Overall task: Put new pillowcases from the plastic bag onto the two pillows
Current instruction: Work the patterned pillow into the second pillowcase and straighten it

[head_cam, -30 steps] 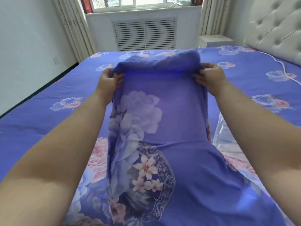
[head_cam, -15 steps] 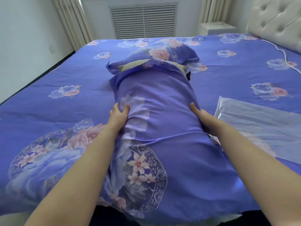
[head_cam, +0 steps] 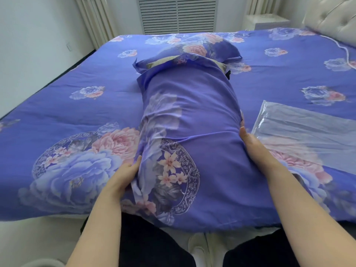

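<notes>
1. Your left hand (head_cam: 123, 178) has its fingers (head_cam: 134, 166) flat against the left side of the purple floral pillowcase (head_cam: 192, 132); they lie straight, pressing the cloth, not curled round it.
2. Your right hand (head_cam: 250, 143) presses the right side the same way, fingers (head_cam: 241, 124) straight along the cloth, nothing pinched.
3. The pillowcase is pulled over a long pillow (head_cam: 159, 63) lying lengthwise on the bed, near end at the bed's front edge; a strip of greenish-tan pillow shows at the far open end.
4. A second purple floral-cased pillow (head_cam: 210, 47) lies just beyond that far end, touching it.
5. The clear plastic bag (head_cam: 308, 130) lies flat on the bed just beside your right hand.
6. All of it sits on the purple floral bedspread (head_cam: 77, 112); a tufted cream headboard (head_cam: 331, 18) is at far right.
</notes>
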